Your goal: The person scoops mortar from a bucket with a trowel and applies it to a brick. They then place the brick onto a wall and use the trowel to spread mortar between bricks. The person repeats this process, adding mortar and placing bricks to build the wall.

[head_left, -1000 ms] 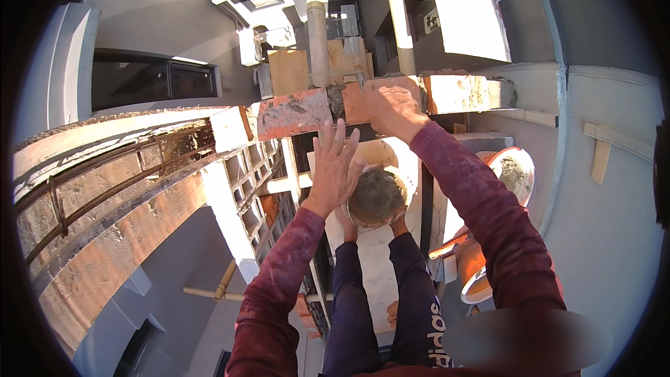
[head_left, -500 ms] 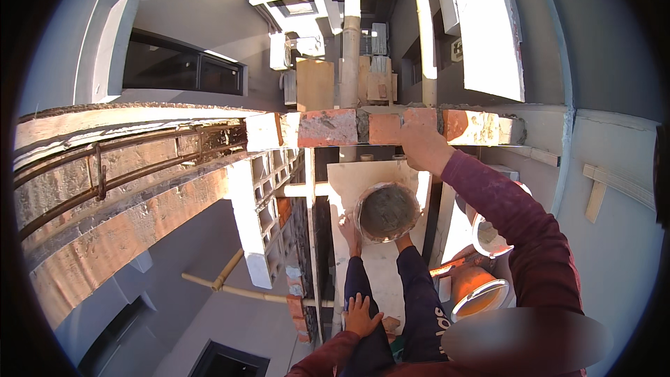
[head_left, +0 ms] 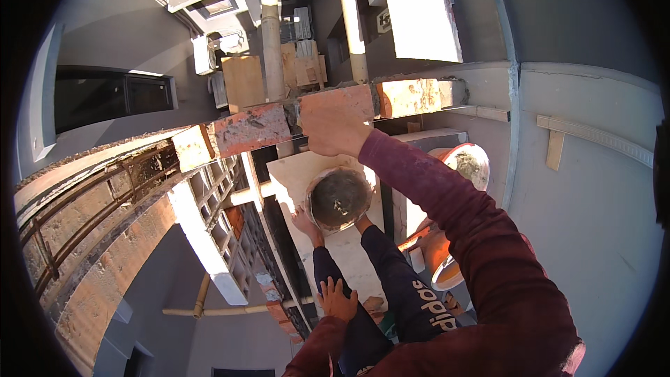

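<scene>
Grey walls [head_left: 105, 63] close in around you, hard sun striking across them, and out on the left a rough channel [head_left: 115, 265] carries its steel bars [head_left: 46, 251], white lattice blocks [head_left: 213, 237] beside it. Moving right, a mortar-smeared brick [head_left: 251, 129] sits in the row, then comes a dark mortar joint [head_left: 292, 115], and that looks like the weak spot: one sideways shove could squeeze it out and throw the line off. Now your right hand [head_left: 331, 129], over the near left part of the red brick [head_left: 354, 100], which lies just right of that joint; your fingers curl out of sight, so whether they clasp or merely press, I can't tell. Lean too heavily and that brick could tip or sink unevenly. Lower down, your left hand [head_left: 338, 301] is loose on your leg, gripping nothing, so it's badly placed for a catch. Beneath the row, the mortar bucket [head_left: 311, 209] stands between your feet [head_left: 307, 229]; a slipping brick might hit either, and a careless step could tip it. Further right, a pale-faced brick [head_left: 408, 98] could get nudged by its neighbour, and the orange bucket [head_left: 438, 250] sits near your right leg, easy to kick.
</scene>
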